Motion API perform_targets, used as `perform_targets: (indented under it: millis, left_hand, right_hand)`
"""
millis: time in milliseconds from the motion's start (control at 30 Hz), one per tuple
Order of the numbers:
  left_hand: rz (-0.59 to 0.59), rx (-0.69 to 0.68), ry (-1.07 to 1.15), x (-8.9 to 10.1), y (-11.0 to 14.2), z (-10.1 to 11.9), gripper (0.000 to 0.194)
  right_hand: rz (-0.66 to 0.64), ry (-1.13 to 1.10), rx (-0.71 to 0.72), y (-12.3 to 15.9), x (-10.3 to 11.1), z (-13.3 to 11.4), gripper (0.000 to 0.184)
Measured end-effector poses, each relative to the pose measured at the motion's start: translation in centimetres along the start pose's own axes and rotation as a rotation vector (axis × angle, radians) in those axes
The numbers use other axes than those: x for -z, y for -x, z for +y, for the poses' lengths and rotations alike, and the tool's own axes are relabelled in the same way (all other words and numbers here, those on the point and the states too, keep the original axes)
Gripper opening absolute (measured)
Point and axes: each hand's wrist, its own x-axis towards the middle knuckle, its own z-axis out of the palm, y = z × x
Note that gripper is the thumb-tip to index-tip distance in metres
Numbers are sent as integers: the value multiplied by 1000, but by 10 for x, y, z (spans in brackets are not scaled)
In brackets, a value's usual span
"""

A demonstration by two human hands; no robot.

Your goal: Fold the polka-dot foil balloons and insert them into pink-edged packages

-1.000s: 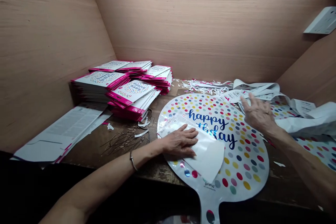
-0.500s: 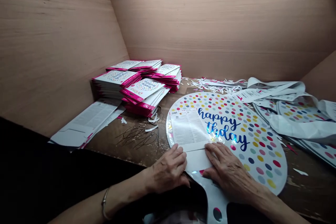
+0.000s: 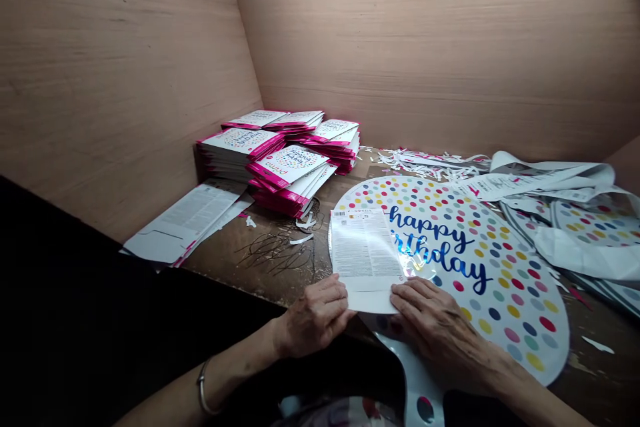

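Note:
A round foil balloon (image 3: 480,260) with coloured dots and blue "happy birthday" lettering lies flat on the table, its stem running toward me. Over its left part lies a white printed paper sheet (image 3: 365,257) with a barcode at the top. My left hand (image 3: 313,317) is curled on the sheet's lower left edge, with a thin bracelet on the wrist. My right hand (image 3: 435,330) rests flat, its fingers on the sheet's lower right corner and the palm on the foil.
Pink-edged packaged balloons (image 3: 285,167) stand in several piles against the plywood wall (image 3: 425,47). A pile of printed sheets (image 3: 185,227) lies at the left. White paper scraps (image 3: 425,163) are scattered behind. More foil balloons and white sheets (image 3: 590,227) lie at the right.
The sheet now shows its printed face, not its plain white side. My right hand has come from the upper right to the sheet's bottom edge, beside my left. The view has swung left.

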Motion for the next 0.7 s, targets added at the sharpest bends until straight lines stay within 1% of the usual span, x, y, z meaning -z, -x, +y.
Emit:
perform_targets:
  millis: [67,133,167,233,267,333,367,433,533,600,700]
  left_hand:
    - [49,109,-11,-2,-2,0,26]
    - [56,261,-92,-3,-7,1,23]
    - [35,337,-149,-4,-10,1,20]
    - [-52,453,-252,-3,-17,2,15]
    - [-100,486,-283,-2,-20,2,13]
    - [-162,513,-309,0,-26,0,8]
    - [-172,517,-303,1,-28,-2,8]
    - [-156,515,-253,3,-30,-5,12]
    - [-117,475,-144,3,-28,-6,17]
    - [-116,483,-154,0,-28,-4,20]
    - [-188,588,-284,-7,-34,-1,28]
  right_hand:
    - [24,-21,-62,-4,-5,4,27]
    - [15,-11,-197,-12,-8,7,29]
    - [-12,-4,-288,-17,-8,8,27]
    - [-90,-14,-459,-27,-8,9,16]
    - [-127,-33,-525,-31,-7,10,11]
    - [-176,-92,-597,-38,-4,11,7]
    - [-186,-132,-608,-38,-3,13,8]
    - [-174,-229,-605,-36,-2,15,14]
    - [-97,-344,-547,-24,-4,16,16]
    - [-39,-338,-505,-18,-7,15,18]
    - [-4,-183,-487,-16,-13,12,22]
